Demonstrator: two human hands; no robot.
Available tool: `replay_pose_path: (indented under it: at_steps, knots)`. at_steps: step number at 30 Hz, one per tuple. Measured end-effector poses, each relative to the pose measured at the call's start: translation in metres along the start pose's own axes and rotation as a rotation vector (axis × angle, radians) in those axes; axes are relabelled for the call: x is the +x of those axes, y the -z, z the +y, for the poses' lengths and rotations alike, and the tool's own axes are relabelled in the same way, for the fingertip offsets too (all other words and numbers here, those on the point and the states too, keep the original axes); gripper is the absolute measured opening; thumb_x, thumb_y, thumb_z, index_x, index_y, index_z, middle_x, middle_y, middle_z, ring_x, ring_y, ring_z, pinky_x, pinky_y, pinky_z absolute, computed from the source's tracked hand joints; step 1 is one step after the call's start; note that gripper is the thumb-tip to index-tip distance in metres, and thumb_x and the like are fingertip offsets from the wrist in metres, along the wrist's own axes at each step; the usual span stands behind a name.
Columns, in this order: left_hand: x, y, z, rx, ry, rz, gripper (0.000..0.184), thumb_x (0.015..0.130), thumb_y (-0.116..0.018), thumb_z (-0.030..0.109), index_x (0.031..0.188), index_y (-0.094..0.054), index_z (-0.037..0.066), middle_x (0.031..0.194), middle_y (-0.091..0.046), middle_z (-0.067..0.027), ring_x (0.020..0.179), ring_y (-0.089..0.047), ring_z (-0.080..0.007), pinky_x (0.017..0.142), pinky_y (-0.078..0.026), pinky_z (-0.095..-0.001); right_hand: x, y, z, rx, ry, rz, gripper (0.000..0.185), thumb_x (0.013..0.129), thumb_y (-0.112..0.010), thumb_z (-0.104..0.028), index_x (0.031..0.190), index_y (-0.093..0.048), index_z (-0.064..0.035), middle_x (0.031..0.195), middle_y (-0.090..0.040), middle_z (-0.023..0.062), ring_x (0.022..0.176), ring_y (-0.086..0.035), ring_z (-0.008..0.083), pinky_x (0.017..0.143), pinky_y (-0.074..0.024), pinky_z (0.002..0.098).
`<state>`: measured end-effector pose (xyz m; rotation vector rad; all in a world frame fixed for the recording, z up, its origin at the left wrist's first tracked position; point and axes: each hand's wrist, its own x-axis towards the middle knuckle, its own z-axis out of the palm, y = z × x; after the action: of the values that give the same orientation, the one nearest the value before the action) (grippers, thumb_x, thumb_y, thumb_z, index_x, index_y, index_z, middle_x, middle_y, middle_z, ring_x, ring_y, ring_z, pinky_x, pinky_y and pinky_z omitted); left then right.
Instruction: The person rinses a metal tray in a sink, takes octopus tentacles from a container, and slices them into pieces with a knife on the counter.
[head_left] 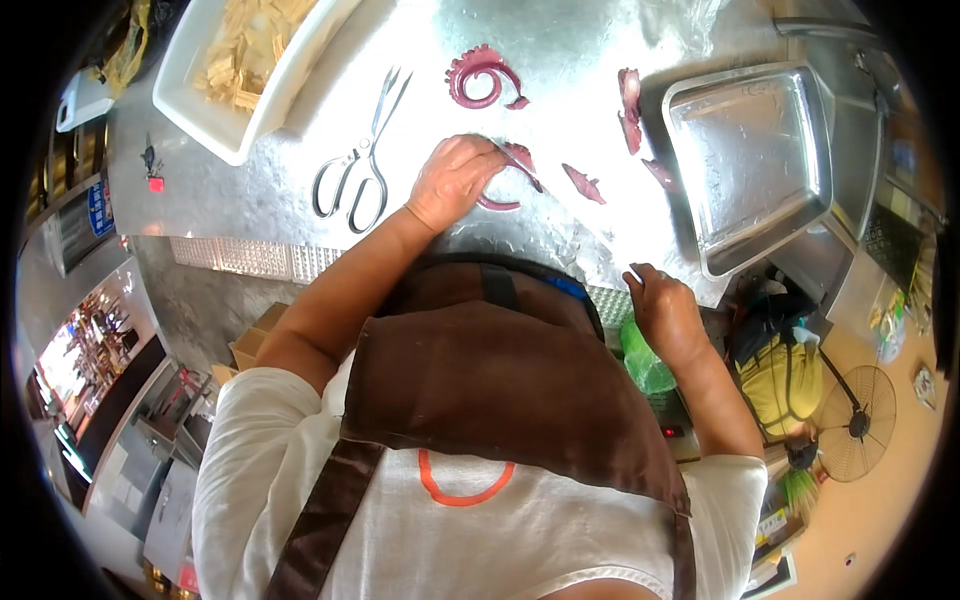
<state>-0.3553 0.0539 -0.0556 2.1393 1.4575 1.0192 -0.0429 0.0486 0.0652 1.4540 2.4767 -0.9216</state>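
Observation:
My left hand (455,182) is closed over a purple tentacle piece (524,160) on the steel table, with a curved end showing below the fingers. My right hand (668,310), near the table's front edge, is wrapped round the handle of a thin knife (570,212). Its blade slants up and left to the piece beside my left fingers. Beyond my left hand lies a curled tentacle with suckers (478,78). Smaller cut pieces (583,184) and a long strip (630,110) lie to the right.
Large scissors (366,165) lie left of my left hand. A white tub (195,125) holding pale yellowish strips stands at the back left. An empty-looking metal tray (752,165) sits at the right. A green bag (645,362) and a fan (857,424) are beyond the front edge.

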Motion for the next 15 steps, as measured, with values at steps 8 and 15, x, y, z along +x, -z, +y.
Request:
replay_pose_path:
  at_steps: [8,15]
  knots:
    - [0.0019,0.0009,0.0028,0.012,0.037,-0.001,0.023,0.074,-0.065,-0.001,0.095,-0.066,0.007,0.097,-0.060,-0.0062,0.094,-0.057,-0.0249,0.081,-0.047,-0.0360,-0.0047,0.0008,0.0016,0.037,0.020,0.063,0.012,0.084,-0.060,-0.008,0.095,-0.059,-0.0021,0.073,-0.063,0.0207,0.065,-0.062,0.0377,0.058,-0.0504,0.0447]
    - [0.0036,0.0010,0.0038,0.033,0.002,0.020,0.023,0.073,-0.064,-0.001,0.094,-0.066,0.007,0.098,-0.060,-0.0061,0.093,-0.057,-0.0251,0.081,-0.046,-0.0360,-0.0086,0.0017,0.0004,0.033,0.004,0.067,0.011,0.083,-0.061,-0.007,0.093,-0.059,-0.0020,0.074,-0.063,0.0210,0.067,-0.063,0.0379,0.059,-0.0505,0.0444]
